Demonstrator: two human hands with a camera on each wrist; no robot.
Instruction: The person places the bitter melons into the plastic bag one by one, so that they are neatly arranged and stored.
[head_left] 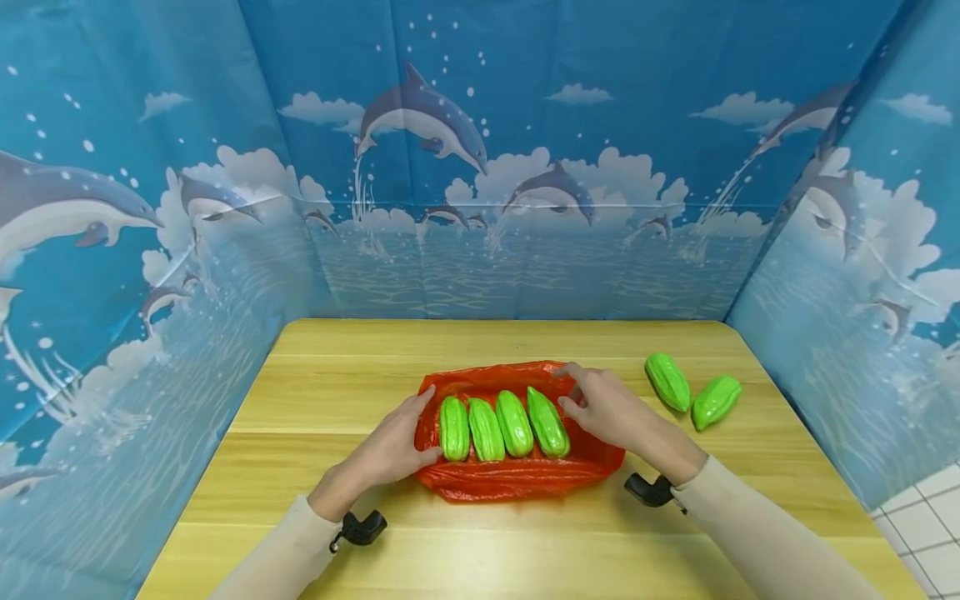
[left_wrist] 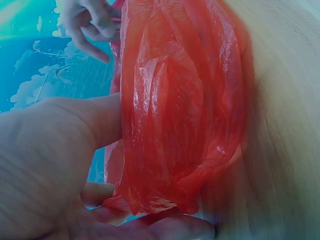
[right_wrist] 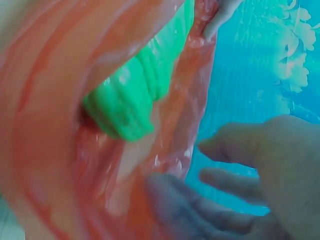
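Observation:
A thin red plastic bag (head_left: 510, 479) lies spread on the wooden table with its mouth up. Several glossy green, ridged, gourd-like pieces (head_left: 489, 429) stand side by side inside it. At the bag's left end my left hand (head_left: 393, 437) pinches the plastic; in the left wrist view its thumb (left_wrist: 107, 117) goes inside the rim and the fingers stay outside. My right hand (head_left: 607, 408) is at the bag's right end, thumb and fingers apart. The right wrist view shows its blurred fingers against the red plastic, near a green piece (right_wrist: 122, 102).
Two more green pieces, one farther back (head_left: 667, 382) and one nearer (head_left: 716, 402), lie on the table (head_left: 345, 358) to the right of my right hand. A blue curtain (head_left: 517, 267) printed with dolphins borders the table at the back and sides.

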